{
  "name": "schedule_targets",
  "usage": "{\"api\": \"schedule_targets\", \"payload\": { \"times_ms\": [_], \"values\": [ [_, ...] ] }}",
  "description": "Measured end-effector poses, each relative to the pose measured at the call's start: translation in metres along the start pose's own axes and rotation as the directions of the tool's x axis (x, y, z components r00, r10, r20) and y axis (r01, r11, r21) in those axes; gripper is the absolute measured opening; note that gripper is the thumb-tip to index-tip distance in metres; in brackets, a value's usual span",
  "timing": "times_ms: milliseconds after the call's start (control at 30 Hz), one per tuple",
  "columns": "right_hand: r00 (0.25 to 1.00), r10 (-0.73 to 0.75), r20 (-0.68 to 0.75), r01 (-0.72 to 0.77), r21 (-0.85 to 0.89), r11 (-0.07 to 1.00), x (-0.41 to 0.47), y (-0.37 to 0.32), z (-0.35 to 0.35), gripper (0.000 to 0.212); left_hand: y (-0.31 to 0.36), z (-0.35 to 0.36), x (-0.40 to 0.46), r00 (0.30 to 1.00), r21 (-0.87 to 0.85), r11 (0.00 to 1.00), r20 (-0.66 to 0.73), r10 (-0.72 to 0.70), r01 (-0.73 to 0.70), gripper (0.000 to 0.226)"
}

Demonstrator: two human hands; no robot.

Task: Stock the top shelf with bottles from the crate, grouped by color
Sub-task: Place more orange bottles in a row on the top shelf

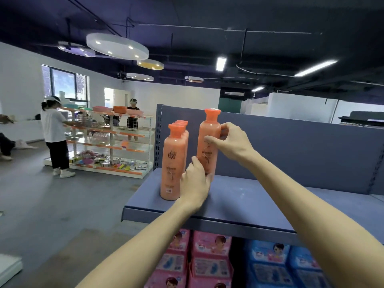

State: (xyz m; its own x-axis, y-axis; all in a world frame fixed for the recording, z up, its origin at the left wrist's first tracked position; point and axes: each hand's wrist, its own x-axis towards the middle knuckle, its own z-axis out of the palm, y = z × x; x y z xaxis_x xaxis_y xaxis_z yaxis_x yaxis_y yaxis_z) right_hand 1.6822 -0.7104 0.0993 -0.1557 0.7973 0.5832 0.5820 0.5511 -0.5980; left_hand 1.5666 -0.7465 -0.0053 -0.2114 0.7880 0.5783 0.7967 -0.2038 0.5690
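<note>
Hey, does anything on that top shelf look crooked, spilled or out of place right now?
Nothing stands out. The row of orange bottles stands upright at the shelf's left end. The orange bottle beside it, held by the left hand and right hand, leans only slightly. No spills or damage show.

Head cam, fwd, close on top shelf (259, 204).

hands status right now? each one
Left hand: grip on the lower part of the orange bottle.
Right hand: grip on the same bottle's upper body.
</note>
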Motion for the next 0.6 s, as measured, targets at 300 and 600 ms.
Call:
{"api": "schedule_targets", "payload": {
  "times_ms": [300, 600],
  "values": [
    [0.998, 0.043, 0.036, -0.041, -0.047, 0.998, 0.040, 0.060, 0.051, 0.048, -0.031, 0.051, 0.036, 0.988, 0.023, 0.990, 0.070, -0.138, 0.137, 0.038],
    [0.995, 0.069, 0.075, -0.073, 0.052, 0.996, 0.066, 0.091, 0.079, 0.051, -0.043, 0.089, 0.071, 0.976, 0.168, 0.968, 0.079, -0.204, 0.188, 0.042]
  ]
}}
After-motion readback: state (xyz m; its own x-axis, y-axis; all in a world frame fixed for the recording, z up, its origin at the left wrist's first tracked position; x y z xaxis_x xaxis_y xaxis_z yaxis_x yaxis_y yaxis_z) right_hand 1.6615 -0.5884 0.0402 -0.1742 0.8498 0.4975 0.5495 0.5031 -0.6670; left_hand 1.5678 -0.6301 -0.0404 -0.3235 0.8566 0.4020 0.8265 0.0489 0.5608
